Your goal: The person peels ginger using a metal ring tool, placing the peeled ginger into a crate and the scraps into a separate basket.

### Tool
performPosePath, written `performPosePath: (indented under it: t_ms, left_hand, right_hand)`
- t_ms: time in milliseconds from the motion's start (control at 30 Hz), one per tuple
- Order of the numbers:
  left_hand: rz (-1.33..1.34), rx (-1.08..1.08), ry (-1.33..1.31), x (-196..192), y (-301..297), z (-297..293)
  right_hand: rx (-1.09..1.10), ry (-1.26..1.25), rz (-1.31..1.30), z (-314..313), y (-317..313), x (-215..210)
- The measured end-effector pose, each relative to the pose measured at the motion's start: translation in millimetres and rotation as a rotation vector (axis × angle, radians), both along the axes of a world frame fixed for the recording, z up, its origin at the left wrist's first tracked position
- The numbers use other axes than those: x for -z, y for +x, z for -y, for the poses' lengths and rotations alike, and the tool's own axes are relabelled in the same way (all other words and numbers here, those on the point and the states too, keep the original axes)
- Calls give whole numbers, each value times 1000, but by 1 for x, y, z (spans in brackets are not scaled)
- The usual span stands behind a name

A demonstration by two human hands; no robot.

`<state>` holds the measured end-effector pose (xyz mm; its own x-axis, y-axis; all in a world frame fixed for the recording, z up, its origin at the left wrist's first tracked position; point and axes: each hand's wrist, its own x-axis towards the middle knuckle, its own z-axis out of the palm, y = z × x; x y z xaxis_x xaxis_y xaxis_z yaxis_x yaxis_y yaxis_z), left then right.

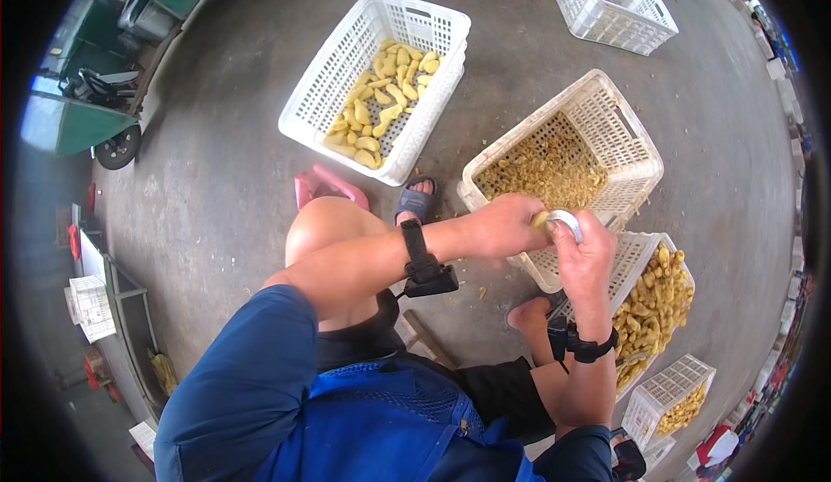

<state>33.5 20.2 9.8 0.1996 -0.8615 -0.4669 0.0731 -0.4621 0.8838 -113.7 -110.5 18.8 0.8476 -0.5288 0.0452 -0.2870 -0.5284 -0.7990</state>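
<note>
My left hand (509,224) is closed round a yellow piece of ginger (541,220), which shows only in part. Close against it, my right hand (586,248) grips a peeler (567,221) with a pale curved end; the rest of it is hidden by the fingers. Both hands are over the near edge of a white crate (619,166) with brownish peelings (550,166) in its bottom. Beside my right forearm, another crate holds a heap of unpeeled ginger (655,305). Further off to the left, smooth peeled pieces (381,101) lie in a white crate (303,106).
A pink plastic stool (333,186) stands by my left knee. At the lower right is a smaller crate (645,408) of yellow pieces. More white crates (610,19) stand at the far right. A green vehicle with a wheel (119,147) is at the far left.
</note>
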Motion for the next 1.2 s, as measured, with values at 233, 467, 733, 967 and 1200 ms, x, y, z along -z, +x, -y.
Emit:
performPosePath:
  t_ms: [233,467,733,967,1200]
  left_hand:
    - [-55,-4,50,-4,0,4]
    - [74,150,-10,-1,5,3]
    - [-212,98,44,-2,5,2]
    - [-228,-30,-6,-4,7,-5]
    - [-305,-98,-97,-5,10,-1]
  right_hand:
    - [-59,18,47,3,0,0]
    - [-148,65,-37,12,-7,1]
    - [-90,419,11,22,-14,3]
    - [215,524,224,36,-11,-4]
    - [218,482,190,17,-6,-4]
